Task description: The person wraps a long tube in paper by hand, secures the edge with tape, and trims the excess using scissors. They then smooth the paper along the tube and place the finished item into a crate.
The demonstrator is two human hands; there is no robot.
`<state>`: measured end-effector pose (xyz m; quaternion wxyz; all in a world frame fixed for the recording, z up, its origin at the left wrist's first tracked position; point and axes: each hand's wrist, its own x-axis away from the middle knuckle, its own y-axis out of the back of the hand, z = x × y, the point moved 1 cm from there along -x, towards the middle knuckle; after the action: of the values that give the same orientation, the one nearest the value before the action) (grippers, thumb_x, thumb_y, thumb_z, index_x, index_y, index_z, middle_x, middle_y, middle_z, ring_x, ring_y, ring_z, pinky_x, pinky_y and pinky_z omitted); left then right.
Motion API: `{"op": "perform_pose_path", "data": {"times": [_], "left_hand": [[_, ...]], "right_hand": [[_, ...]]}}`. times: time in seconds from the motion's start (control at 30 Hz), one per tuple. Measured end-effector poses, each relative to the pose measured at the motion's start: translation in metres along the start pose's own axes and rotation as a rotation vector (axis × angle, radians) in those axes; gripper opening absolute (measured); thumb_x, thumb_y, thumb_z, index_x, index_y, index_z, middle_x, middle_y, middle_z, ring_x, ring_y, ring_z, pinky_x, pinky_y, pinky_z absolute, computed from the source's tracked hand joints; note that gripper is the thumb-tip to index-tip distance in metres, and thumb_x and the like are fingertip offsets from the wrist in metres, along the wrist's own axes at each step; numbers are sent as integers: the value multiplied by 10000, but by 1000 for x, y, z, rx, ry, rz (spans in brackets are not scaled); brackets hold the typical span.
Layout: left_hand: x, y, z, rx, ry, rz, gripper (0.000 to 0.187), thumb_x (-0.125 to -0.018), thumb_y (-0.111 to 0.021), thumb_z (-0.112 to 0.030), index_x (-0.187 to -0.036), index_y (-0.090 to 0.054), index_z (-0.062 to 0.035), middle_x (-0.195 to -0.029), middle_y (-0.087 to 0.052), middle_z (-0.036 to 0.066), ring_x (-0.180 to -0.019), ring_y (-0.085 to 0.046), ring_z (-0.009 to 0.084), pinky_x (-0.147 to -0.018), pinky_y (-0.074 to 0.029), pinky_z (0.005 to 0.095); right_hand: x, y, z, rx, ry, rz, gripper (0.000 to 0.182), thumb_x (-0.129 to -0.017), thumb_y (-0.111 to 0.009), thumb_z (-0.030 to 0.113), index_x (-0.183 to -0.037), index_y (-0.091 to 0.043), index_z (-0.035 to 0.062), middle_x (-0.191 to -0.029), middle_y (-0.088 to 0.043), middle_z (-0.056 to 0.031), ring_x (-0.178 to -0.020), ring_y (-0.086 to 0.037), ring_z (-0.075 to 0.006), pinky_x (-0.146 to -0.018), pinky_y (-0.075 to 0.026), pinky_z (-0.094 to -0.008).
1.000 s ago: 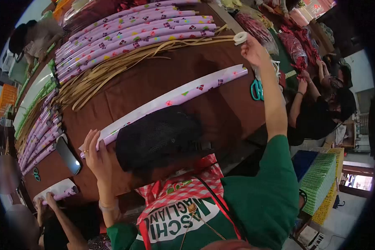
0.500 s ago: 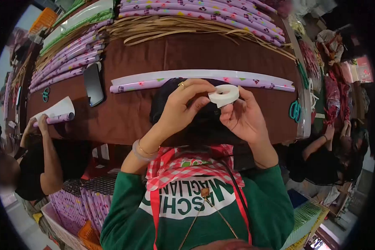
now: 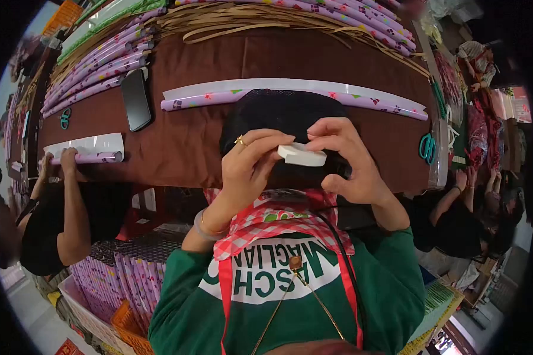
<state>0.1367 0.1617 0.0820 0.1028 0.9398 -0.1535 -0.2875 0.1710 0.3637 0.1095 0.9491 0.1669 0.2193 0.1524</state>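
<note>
A white roll of tape (image 3: 302, 156) is gripped at its left end by my left hand (image 3: 249, 163), fingers on top. My right hand (image 3: 355, 163) has its fingertips against the roll's upper right edge, with the thumb held well apart. Beyond my hands, a purple patterned roll of wrapping paper (image 3: 204, 99) lies across the brown-covered table (image 3: 183, 154), its white edge unrolled along the far side. A black cap brim (image 3: 284, 109) hides the middle of that paper roll.
A phone (image 3: 136, 100) and green scissors (image 3: 65, 119) lie to the left, teal scissors (image 3: 427, 148) to the right. Purple rolls (image 3: 100, 77) and tan strips (image 3: 219, 22) line the far side. A co-worker's hands (image 3: 68, 158) hold another paper roll (image 3: 100, 157) at left.
The tape roll has tipped from showing its hole to nearly edge-on and moved slightly lower left. My right thumb has come off it. The co-worker's paper at left has been turned and lies flatter.
</note>
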Motion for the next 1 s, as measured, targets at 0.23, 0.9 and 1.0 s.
{"op": "perform_pose_path", "data": {"times": [0.23, 0.9, 1.0], "left_hand": [[1, -6, 7, 253, 258, -73, 257, -816, -592, 59, -1068, -601, 13, -1055, -613, 121, -889, -603, 185, -775, -472, 264], [-17, 58, 5, 248, 601, 70, 172, -811, -671, -156, -907, -628, -20, -805, -594, -5, -758, -521, 59, -636, -397, 205], [-15, 72, 14, 184, 582, -64, 154, -816, -670, -142, -881, -626, -9, -803, -590, -10, -748, -521, 52, -643, -403, 194]], "right_hand": [[-9, -9, -19, -194, -87, 95, 257, -910, -541, 208, -1092, -545, 26, -1204, -472, -131, -1089, -483, -243, -933, -380, -347], [-47, -6, -25, -8, -136, 184, 149, -840, -621, 150, -892, -556, 26, -1180, -485, -127, -1071, -494, -240, -897, -393, -329], [-69, -10, -39, -179, -230, 318, 283, -932, -497, 295, -907, -574, 24, -1078, -532, -95, -956, -512, -168, -843, -398, -279]]}}
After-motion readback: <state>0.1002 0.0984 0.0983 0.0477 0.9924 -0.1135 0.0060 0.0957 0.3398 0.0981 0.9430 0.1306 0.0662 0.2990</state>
